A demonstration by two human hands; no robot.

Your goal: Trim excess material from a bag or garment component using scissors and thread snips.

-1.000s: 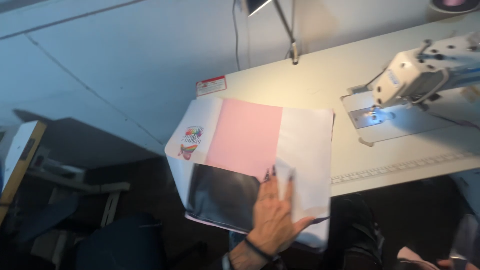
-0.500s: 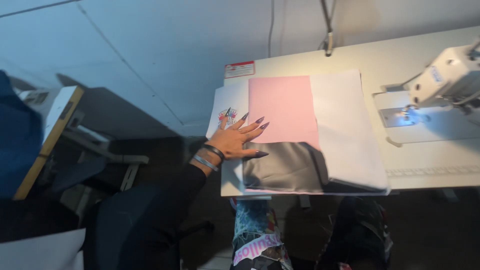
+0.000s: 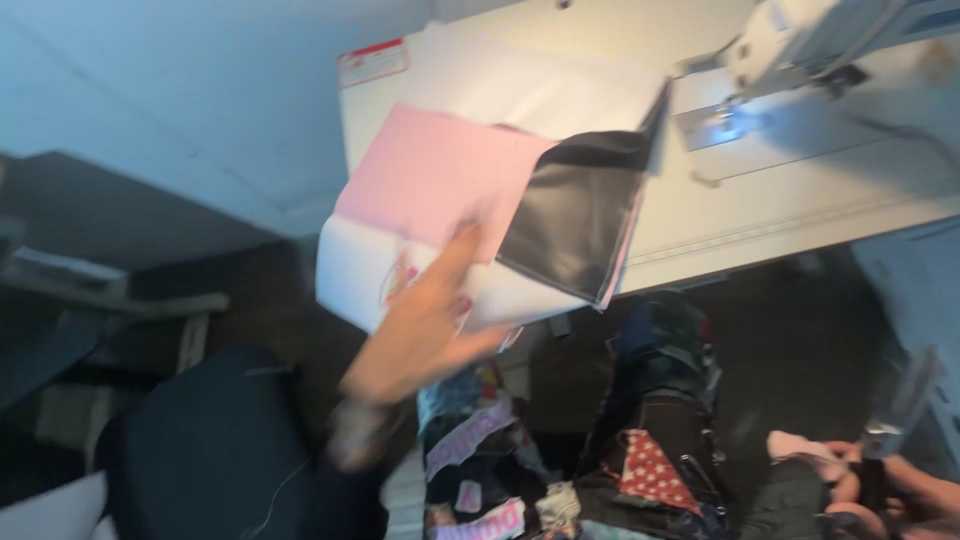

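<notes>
My left hand (image 3: 420,325), blurred by motion, grips the near edge of a layered fabric piece (image 3: 430,180), thumb on top. The piece is pink and white with a small colourful print near my fingers. Its black panel (image 3: 580,220) is folded up and over. The fabric is lifted and hangs partly off the front left corner of the white sewing table (image 3: 800,200). My right hand (image 3: 890,490) is low at the bottom right, closed around a small metal tool (image 3: 885,432) and a pink scrap (image 3: 800,450).
A white sewing machine (image 3: 800,40) with its lit needle area (image 3: 722,122) stands at the table's back right. A red and white sticker (image 3: 372,62) marks the table's left corner. A heap of coloured fabric scraps (image 3: 650,470) lies below the table. A dark rounded shape (image 3: 200,450) is at lower left.
The fabric lay flat under my left hand; now its near edge is lifted and the black panel is flipped up toward the machine. My right hand has come into view at the bottom right.
</notes>
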